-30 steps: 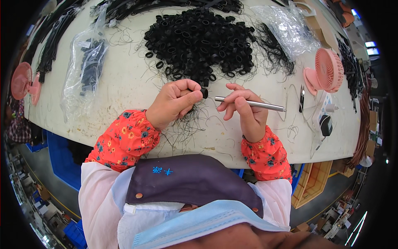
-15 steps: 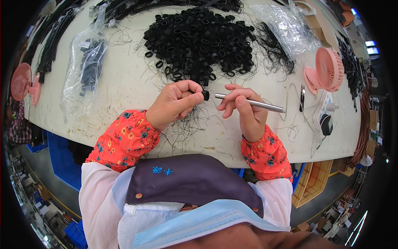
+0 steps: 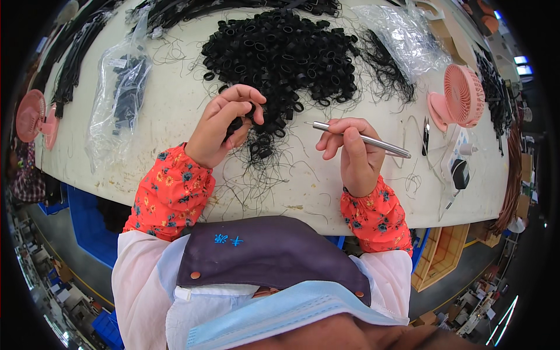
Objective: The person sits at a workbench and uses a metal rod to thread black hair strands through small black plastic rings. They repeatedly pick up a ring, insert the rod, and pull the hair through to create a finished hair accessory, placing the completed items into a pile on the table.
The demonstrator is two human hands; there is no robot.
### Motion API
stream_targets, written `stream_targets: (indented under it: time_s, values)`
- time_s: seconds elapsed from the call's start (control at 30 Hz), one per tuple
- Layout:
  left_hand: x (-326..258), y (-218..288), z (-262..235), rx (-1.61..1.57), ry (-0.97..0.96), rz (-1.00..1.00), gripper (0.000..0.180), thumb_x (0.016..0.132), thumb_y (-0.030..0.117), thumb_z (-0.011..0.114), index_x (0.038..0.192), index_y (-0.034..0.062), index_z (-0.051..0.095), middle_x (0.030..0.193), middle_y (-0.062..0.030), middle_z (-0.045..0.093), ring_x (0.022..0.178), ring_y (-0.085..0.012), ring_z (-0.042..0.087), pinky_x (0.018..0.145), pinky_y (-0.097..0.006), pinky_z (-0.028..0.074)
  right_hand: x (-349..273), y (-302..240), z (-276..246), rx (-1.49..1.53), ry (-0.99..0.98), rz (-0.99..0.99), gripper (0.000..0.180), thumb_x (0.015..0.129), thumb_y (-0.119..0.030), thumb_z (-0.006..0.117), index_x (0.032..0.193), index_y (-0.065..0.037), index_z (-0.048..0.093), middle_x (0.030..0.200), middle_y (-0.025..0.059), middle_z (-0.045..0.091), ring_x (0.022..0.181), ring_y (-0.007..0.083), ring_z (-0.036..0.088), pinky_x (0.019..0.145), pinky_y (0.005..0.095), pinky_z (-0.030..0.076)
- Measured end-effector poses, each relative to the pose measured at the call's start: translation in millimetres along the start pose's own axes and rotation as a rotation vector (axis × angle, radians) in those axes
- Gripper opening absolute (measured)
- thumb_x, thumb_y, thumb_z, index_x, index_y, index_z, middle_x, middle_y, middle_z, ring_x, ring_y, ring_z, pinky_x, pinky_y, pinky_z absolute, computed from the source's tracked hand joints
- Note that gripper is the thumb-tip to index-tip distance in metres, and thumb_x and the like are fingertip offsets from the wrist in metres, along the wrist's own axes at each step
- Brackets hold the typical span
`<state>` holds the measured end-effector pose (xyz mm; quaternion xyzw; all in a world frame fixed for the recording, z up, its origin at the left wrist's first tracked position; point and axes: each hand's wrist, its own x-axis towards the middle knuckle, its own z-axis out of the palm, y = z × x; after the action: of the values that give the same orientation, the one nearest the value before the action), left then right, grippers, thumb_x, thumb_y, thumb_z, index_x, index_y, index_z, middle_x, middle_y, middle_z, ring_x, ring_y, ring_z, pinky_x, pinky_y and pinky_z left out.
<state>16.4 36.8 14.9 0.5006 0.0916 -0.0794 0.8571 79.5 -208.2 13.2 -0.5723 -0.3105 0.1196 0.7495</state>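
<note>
Silver metal at the right: a slim pen-shaped tool (image 3: 389, 147) is held in the right hand (image 3: 357, 157), grip closed, thumb laid along the barrel. Its fine tip is pointed leftward and touches nothing.

Grip of the left hand (image 3: 214, 127): fingers curled and closed on a small black ring (image 3: 252, 111), with a second dark piece (image 3: 234, 126) tucked lower among the fingers. Whether the ring is pinched or hooked over a finger cannot be told.

Handling, as judged: the ring would best be pinched firmly by its rim, the worked edge turned outward, with fingertips kept clear of the fine tip. The tool is better guided from close behind its front end, pen-fashion, by small finger movements; loose threads should be kept out of the pinch.

Position: the ring is seated within the left grip, well apart from the tool's tip, bare table (image 3: 315, 189) showing between. Just beyond the left fingers, a large pile of black rings (image 3: 280, 58) is spread; a tail of it is drawn down toward the hands, where cut threads (image 3: 256, 195) are scattered.

Farther out: a clear bag with dark pieces (image 3: 116, 87) noted on the left; on the right, a tangle of black thread (image 3: 388, 70), crumpled clear plastic (image 3: 402, 41) and a pink fan (image 3: 464, 96).
</note>
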Motion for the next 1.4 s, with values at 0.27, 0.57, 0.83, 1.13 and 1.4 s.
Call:
stream_targets:
  time_s: [0.27, 0.57, 0.83, 1.13, 1.4]
  values:
    - [-2.7, -25.5, 7.9, 1.096, -0.054, 0.346, 0.013, 0.086, 0.018, 0.067, 0.088, 0.0053, 0.067, 0.06, -0.0004, 0.058, 0.046, -0.0117, 0.048, 0.047, -0.025, 0.038, -0.7, -1.2, 1.5, 0.009, 0.004, 0.025, 0.026, 0.1, -0.018, 0.043, 0.102, 0.003, 0.057, 0.069, 0.0076, 0.06, 0.07, 0.0158, 0.061, 0.071, 0.0315, 0.05]
    - [-11.0, -7.1, -0.4, 1.491, -0.206, 0.268, 0.021, 0.079, 0.024, 0.072, 0.092, 0.0091, 0.065, 0.055, -0.0042, 0.054, 0.05, -0.0212, 0.055, 0.05, -0.033, 0.041, -0.9, -0.9, 0.5, -0.001, -0.006, 0.02, 0.026, 0.1, -0.017, 0.042, 0.102, 0.003, 0.057, 0.07, 0.0077, 0.06, 0.071, 0.016, 0.061, 0.071, 0.0319, 0.05]
    - [-7.0, -20.9, 14.5, 0.922, -0.155, 0.22, 0.019, 0.083, 0.018, 0.071, 0.094, 0.0041, 0.063, 0.057, -0.0005, 0.055, 0.051, -0.0097, 0.05, 0.052, -0.026, 0.039, 1.6, 1.7, 13.3, -0.387, -0.139, -0.048, 0.019, 0.087, -0.005, 0.062, 0.106, -0.005, 0.06, 0.088, 0.0085, 0.062, 0.077, 0.0181, 0.063, 0.071, 0.0288, 0.05]
    - [-5.9, -26.7, 18.4, 0.574, -0.252, 0.061, 0.018, 0.089, 0.019, 0.066, 0.095, 0.0033, 0.06, 0.061, 0.0063, 0.052, 0.054, -0.0004, 0.042, 0.051, -0.019, 0.035, -0.2, 11.4, 17.1, -0.569, -0.193, -0.16, 0.032, 0.072, 0.005, 0.068, 0.101, -0.009, 0.062, 0.088, 0.0097, 0.061, 0.077, 0.0228, 0.064, 0.064, 0.0298, 0.051]
    - [-2.4, -14.7, 11.4, -0.159, -0.025, -0.191, 0.015, 0.098, 0.016, 0.049, 0.109, 0.0048, 0.051, 0.07, 0.0019, 0.054, 0.041, -0.0029, 0.04, 0.035, -0.017, 0.029, 2.0, 7.6, 12.0, -0.579, -0.065, -0.164, 0.028, 0.072, 0.004, 0.066, 0.097, -0.006, 0.06, 0.092, 0.0116, 0.063, 0.082, 0.0229, 0.064, 0.074, 0.0295, 0.05]
